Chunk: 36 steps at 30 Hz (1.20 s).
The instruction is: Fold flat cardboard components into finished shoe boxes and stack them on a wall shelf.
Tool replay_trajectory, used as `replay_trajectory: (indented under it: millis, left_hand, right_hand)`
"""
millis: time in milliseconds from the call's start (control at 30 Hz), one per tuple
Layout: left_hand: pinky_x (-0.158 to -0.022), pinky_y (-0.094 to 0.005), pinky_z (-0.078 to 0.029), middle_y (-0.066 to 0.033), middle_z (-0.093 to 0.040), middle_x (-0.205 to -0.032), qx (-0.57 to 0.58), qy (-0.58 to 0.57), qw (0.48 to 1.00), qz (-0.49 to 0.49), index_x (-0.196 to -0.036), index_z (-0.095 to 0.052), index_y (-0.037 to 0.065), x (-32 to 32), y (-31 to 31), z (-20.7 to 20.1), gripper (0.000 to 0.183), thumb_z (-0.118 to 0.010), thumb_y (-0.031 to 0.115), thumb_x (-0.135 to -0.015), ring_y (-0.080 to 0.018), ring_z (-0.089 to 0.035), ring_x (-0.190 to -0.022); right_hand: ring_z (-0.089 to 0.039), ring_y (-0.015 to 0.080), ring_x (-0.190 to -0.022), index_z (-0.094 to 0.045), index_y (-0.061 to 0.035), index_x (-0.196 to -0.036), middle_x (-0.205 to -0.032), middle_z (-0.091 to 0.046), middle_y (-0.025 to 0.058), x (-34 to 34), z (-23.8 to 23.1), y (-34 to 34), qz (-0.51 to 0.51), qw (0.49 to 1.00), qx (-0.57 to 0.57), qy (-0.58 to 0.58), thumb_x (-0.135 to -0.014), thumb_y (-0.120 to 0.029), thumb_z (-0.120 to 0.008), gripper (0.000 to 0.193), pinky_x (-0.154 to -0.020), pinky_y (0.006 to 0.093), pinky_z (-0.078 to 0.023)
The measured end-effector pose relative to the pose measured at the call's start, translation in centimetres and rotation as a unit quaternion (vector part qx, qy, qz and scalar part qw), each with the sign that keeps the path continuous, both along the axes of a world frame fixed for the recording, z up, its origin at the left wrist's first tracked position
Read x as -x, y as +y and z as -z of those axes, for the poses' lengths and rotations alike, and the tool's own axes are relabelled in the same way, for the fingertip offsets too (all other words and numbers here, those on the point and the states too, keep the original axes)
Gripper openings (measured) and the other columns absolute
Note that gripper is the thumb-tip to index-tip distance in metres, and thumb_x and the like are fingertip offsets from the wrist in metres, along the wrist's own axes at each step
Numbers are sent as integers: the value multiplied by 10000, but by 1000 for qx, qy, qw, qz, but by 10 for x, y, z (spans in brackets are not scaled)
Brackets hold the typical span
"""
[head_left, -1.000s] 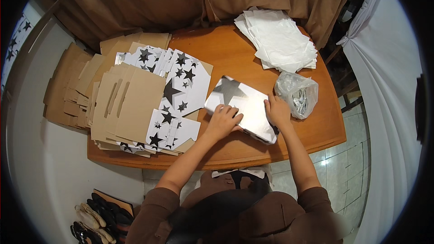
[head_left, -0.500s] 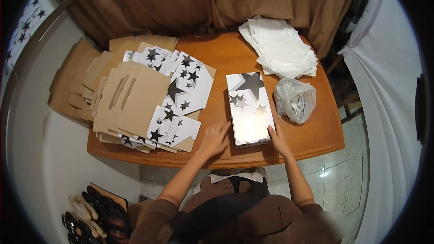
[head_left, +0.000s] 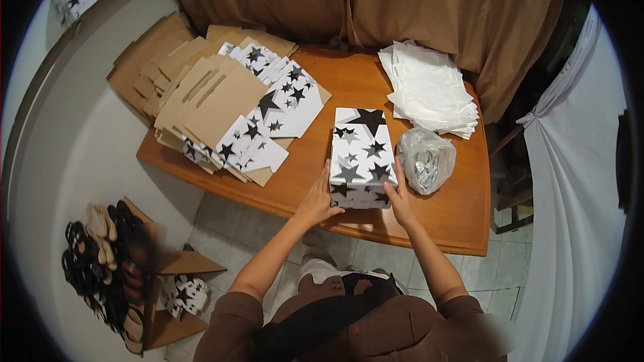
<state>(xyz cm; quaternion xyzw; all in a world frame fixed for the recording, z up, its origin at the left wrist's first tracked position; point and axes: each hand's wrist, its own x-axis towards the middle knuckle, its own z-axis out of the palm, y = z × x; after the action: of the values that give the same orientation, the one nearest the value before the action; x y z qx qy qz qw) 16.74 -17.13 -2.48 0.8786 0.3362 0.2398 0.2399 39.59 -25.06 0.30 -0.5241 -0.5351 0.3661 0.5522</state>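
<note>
A white cardboard box (head_left: 363,154) with black and grey stars, its lid closed, is held between my two hands near the table's front edge. My left hand (head_left: 318,201) lies along its left side, fingers pointing forward and thumb at the near lower corner. My right hand (head_left: 400,200) grips the right side, thumb on the near face. Just right of the box sits a clear plastic bag (head_left: 426,161) with silvery contents that I cannot make out. Whether the box is lifted off the wood is hard to tell.
Flat unfolded cardboard boxes (head_left: 221,94), brown and star-printed, pile up at the table's left. White paper sheets (head_left: 433,87) are stacked at the back right. Shoes (head_left: 100,248) and a star-patterned box (head_left: 184,295) are at the lower left. A brown curtain (head_left: 416,7) hangs behind the wooden table (head_left: 335,87).
My left hand has come from beside the box onto its left side, so both hands now hold it. The box's near end face now shows. The whole view has shifted and turned.
</note>
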Motion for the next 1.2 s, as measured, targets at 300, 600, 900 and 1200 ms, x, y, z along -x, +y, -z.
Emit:
replay_trajectory:
  millis: [300, 600, 900, 1200]
  left_hand:
    - [-1068, -600, -181, -201, -139, -1497, -346, 3, 937, -53, -1476, -63, 171, -25, -16, -59, 1262, -846, 394, -512, -309, -184, -1389]
    - [-1038, -544, -241, -121, -350, -1373, -365, 164, 916, -28, -1423, -296, 224, -53, -12, -112, 1142, -857, 340, -435, -284, -344, -1255]
    - [-1058, -617, -161, -133, -343, -1387, -410, 190, 888, -86, -1424, -276, 345, -24, -5, -130, 1109, -837, 413, -470, -288, -338, -1275]
    - [-1098, -590, -125, -92, -333, -1387, -542, 254, 771, -216, -1420, -260, 369, 69, 20, -249, 1107, -820, 456, -469, -261, -301, -1284]
  right_hand:
    - [-286, 322, -1343, -371, -19, -1342, -1447, -287, 214, -45, -39, 11, -61, 993, -63, -75, -913, -136, -525, 471, -1086, 382, -245]
    - [-296, 334, -1319, -333, -83, -1388, -1402, -327, 174, -30, -88, 18, -9, 756, -227, -614, -511, -381, -828, 1050, -1079, 556, -210]
    - [-353, 317, -1246, -369, -73, -1372, -1292, -394, 163, 1, -106, 51, 48, 666, -331, -667, -496, -350, -809, 1019, -1060, 668, -107]
    - [-321, 312, -1274, -376, -87, -1362, -1329, -360, 145, 92, -214, 121, 54, 641, -456, -616, -470, -366, -817, 1034, -1065, 677, -74]
